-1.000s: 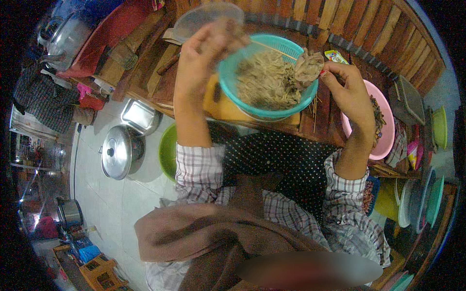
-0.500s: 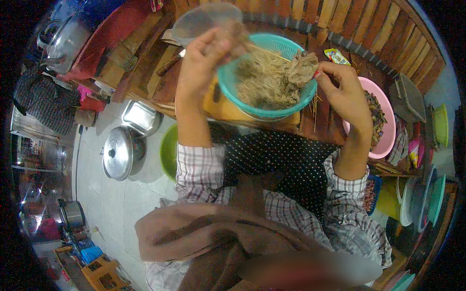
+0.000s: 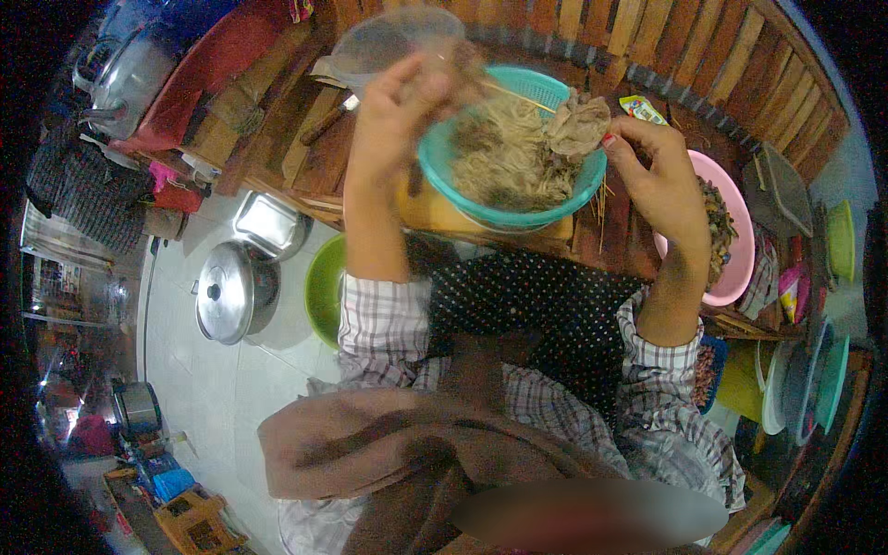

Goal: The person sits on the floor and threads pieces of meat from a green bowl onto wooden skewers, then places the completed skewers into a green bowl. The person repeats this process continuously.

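Observation:
My left hand (image 3: pixel 393 120) is closed and blurred at the left rim of a turquoise plastic colander (image 3: pixel 433 171); at its fingertips is a brownish crumpled piece around one end of a thin wooden skewer (image 3: pixel 523 95). The skewer slants down to a folded grey-brown piece (image 3: pixel 578 127), soft and wrinkled, perhaps tripe or intestine. My right hand (image 3: pixel 657 176) pinches the right edge of that piece, thumb and forefinger together. Under both, the colander holds a heap of pale, stringy, curled strips (image 3: pixel 509 153).
Below the colander lies a yellow board (image 3: pixel 425 208). Loose skewers (image 3: pixel 601 217) lie beside it. A pink basin (image 3: pixel 735 254) with dark chopped pieces stands right, a clear plastic tub (image 3: pixel 370 51) and a knife (image 3: pixel 324 127) left. A lidded pot (image 3: pixel 222 291) and green basin (image 3: pixel 322 291) stand on the floor.
My left hand has shifted slightly right. The folded piece has turned a little and shows more of its broad side. My right hand stays nearly in place.

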The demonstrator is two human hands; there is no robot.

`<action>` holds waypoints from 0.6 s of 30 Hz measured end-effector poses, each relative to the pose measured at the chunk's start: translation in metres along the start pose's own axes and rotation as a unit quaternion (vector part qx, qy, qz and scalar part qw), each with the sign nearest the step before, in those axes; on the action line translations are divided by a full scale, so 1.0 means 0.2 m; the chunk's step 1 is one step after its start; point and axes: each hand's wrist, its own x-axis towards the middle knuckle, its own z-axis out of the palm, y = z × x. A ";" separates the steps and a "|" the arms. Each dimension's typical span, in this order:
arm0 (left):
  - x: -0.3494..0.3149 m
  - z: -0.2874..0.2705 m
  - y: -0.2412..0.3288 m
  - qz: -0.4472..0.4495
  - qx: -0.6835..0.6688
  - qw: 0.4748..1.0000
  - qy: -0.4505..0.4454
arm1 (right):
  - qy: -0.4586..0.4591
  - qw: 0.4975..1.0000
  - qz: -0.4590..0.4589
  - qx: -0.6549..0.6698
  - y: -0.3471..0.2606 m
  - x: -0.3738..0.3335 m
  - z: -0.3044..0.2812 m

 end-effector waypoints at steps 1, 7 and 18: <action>0.00 0.01 -0.01 -0.007 -0.005 1.000 0.013 | 0.007 1.000 0.001 0.001 0.00 0.00 0.00; 0.01 0.01 -0.01 -0.020 -0.011 0.999 0.032 | 0.042 0.996 -0.045 -0.063 -0.01 0.00 -0.01; 0.01 0.04 0.04 0.036 0.033 0.997 0.057 | 0.056 0.997 -0.029 -0.043 -0.08 -0.01 0.04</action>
